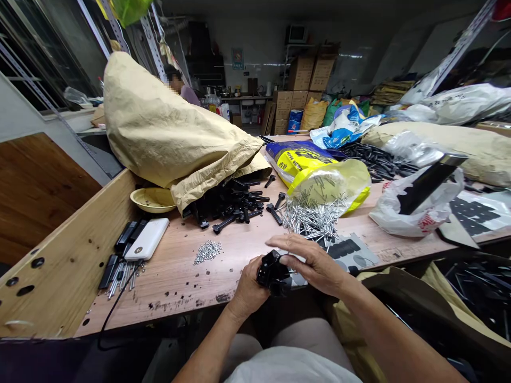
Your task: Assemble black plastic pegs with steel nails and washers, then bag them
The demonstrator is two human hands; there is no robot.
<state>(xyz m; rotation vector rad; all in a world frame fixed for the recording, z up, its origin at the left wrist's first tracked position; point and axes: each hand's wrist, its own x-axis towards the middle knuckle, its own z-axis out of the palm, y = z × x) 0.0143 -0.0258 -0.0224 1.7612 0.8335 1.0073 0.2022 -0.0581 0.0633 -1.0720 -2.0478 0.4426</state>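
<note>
Near the table's front edge, my left hand (250, 287) is wrapped around a small bundle of black plastic parts (275, 272). My right hand (315, 263) reaches over the bundle from the right, its fingers stretched out and its thumb tip at the parts. Whether the thumb presses on them I cannot tell. Beyond the hands lies a heap of long silver screws or pins (313, 215), spilling from a yellow plastic bag (303, 165). Several small metal nuts (207, 251) sit in a patch to the left. More black plastic parts (235, 205) spill out of a large tan sack (171, 127).
A wooden side board (67, 255) borders the table at left, beside a white power bank (147, 239) with a cable and a shallow yellow bowl (153, 200). At right stand a white plastic bag (419, 213) and an open sack (383, 298). Another person (187, 93) is behind.
</note>
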